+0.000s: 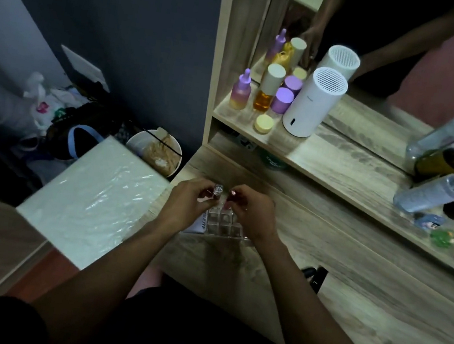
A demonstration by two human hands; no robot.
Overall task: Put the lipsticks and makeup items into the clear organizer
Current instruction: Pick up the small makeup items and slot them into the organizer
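Note:
A clear organizer (222, 224) with a grid of small compartments stands on the wooden vanity top (351, 280), between my two wrists. My left hand (185, 204) is closed around a small lipstick tube (217, 190) with a silvery round end, held just above the organizer's far edge. My right hand (252, 211) pinches a second, reddish-capped lipstick (233, 193) right beside the first. The two tubes nearly touch. Both hands hide the organizer's sides, and what lies in its compartments cannot be made out.
A raised shelf holds a purple dropper bottle (241, 91), an amber bottle (267, 89), purple jars (282, 99), a yellow jar (264, 124), a white cylindrical device (314, 102) and spray bottles (442, 191) against a mirror. A dark object (314, 276) lies right of the organizer. A white box (96, 198) sits left of the vanity.

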